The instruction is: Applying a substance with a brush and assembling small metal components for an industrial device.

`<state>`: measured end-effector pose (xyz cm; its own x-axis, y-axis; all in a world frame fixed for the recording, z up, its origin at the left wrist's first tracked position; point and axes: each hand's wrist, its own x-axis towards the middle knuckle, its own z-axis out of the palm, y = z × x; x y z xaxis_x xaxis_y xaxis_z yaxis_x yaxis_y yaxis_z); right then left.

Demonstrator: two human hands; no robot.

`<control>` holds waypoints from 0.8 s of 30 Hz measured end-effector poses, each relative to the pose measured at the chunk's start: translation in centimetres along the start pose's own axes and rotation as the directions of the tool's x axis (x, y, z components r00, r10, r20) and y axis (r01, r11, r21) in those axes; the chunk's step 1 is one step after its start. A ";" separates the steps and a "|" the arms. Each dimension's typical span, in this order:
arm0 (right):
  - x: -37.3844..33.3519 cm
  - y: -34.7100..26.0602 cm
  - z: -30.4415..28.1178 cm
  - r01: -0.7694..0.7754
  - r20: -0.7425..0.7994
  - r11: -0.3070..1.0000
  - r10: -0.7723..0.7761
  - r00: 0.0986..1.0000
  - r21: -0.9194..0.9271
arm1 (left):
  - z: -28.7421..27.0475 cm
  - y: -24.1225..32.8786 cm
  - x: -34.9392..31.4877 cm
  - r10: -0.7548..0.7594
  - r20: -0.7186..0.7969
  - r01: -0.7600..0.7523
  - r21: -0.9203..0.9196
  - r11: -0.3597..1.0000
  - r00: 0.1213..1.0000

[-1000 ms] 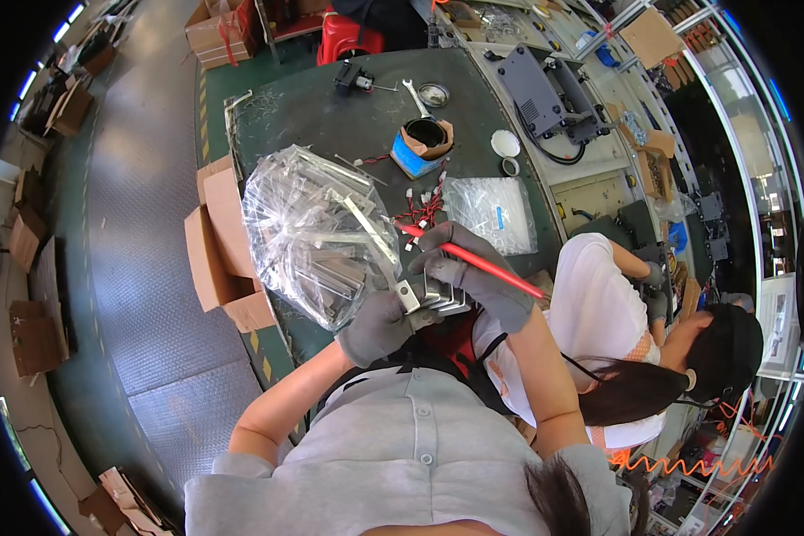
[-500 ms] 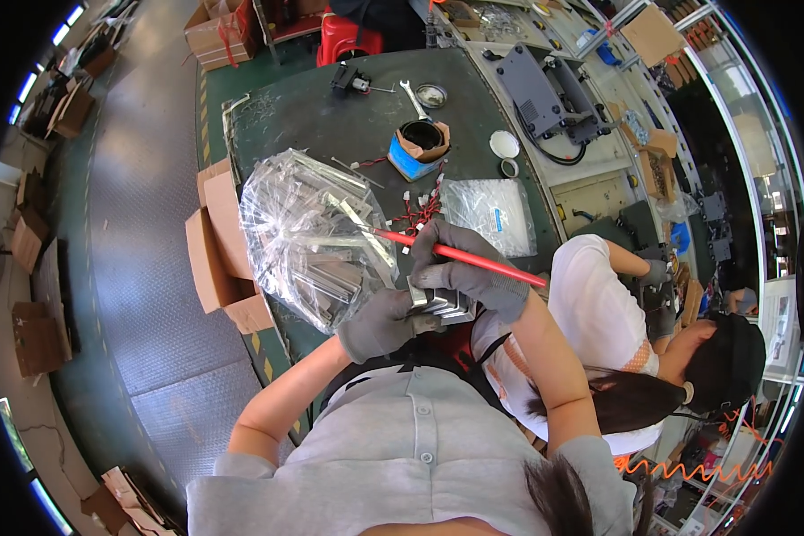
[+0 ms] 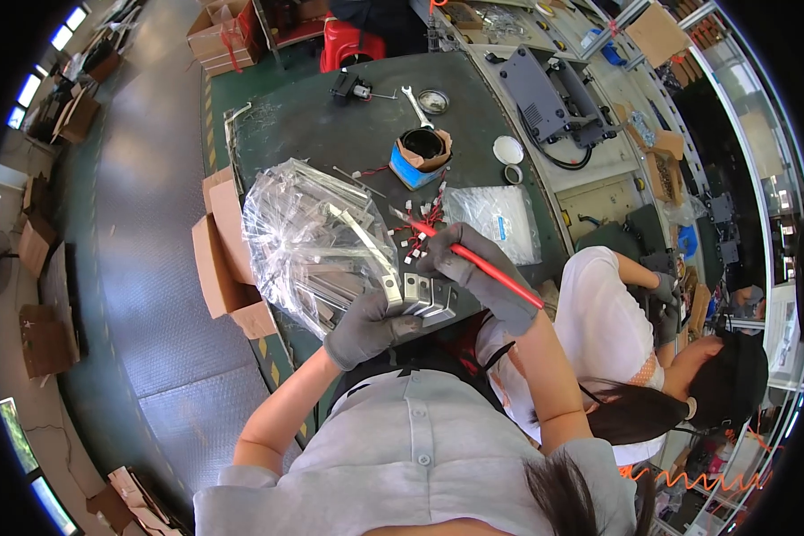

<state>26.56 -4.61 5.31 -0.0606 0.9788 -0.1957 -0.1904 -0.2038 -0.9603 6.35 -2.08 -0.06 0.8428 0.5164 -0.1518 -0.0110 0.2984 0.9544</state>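
My left hand [image 3: 366, 330], in a grey glove, is closed on a row of bent silver metal brackets [image 3: 429, 297] at the table's near edge. Just above its fingers lies the end of a pale metal strip [image 3: 390, 284] with a hole, beside the clear plastic bag [image 3: 272, 237] of metal strips. My right hand [image 3: 478, 268], gloved too, grips a slim red-handled tool [image 3: 505, 279]. Its thin tip points up-left over red-and-black wires with white connectors [image 3: 431, 214], apart from the brackets; whether it is a brush is too small to tell.
Beyond the hands stand a dark-filled can in a blue box [image 3: 411, 170], a wrench [image 3: 415, 105] and a round lid [image 3: 509, 150]. A bag of white pieces [image 3: 500, 219] lies right of the wires. A co-worker [image 3: 590, 330] sits close on my right. Cardboard boxes [image 3: 214, 259] flank the table's left.
The red-handled tool's tip has moved right, off the plastic bag to the wires. My right hand has drawn away from the brackets, which show more fully. My left hand has shifted slightly left.
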 end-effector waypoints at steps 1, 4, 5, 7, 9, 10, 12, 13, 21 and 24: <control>-0.5 -0.5 -0.3 -0.040 0.026 0.987 0.045 0.999 -0.153 | -0.2 -0.2 0.0 0.001 -0.009 -0.001 0.001 1.000 1.000; -1.3 0.2 -0.3 -0.056 0.036 0.997 0.058 0.998 -0.045 | -0.4 -0.1 0.1 -0.020 -0.050 0.015 -0.092 0.996 0.999; -1.2 0.0 -0.4 -0.120 0.004 0.993 0.120 0.993 -0.024 | -0.3 0.3 0.1 0.016 -0.075 -0.020 -0.054 0.998 0.997; -0.8 0.2 -0.2 -0.105 -0.020 0.994 0.105 0.994 0.002 | -0.2 1.1 0.2 0.051 -0.100 -0.053 -0.013 0.999 0.994; -0.3 0.5 0.0 -0.092 -0.043 0.995 0.093 0.995 0.026 | 0.0 1.4 0.1 -0.129 -0.115 0.105 -0.195 0.975 0.985; 0.1 0.7 0.1 -0.082 -0.040 0.994 0.085 0.996 0.065 | -0.3 1.3 0.2 -0.129 -0.119 0.104 -0.196 0.975 0.984; 0.9 0.8 -0.3 -0.073 -0.032 0.992 0.076 0.997 0.100 | -1.0 1.1 0.5 -0.169 -0.089 0.149 -0.198 0.969 0.981; 1.4 0.7 -0.8 -0.042 -0.146 0.996 0.031 0.989 -0.074 | -1.2 1.2 0.6 -0.165 -0.094 0.144 -0.200 0.969 0.982; 10.8 -1.8 -10.0 0.116 -0.356 0.777 -0.408 0.841 -0.619 | -3.1 0.4 0.8 -0.260 -0.276 0.165 -0.325 0.931 0.925; 16.4 -1.4 -11.8 -0.020 -0.288 0.554 -0.401 0.870 -0.832 | -3.2 0.2 1.3 -0.248 -0.323 0.141 -0.319 0.937 0.913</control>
<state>37.37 11.97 1.11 0.3060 0.9389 0.1576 0.7111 -0.1153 -0.6936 5.73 1.29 -0.87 0.5984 0.6573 -0.4582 -0.0627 0.6085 0.7911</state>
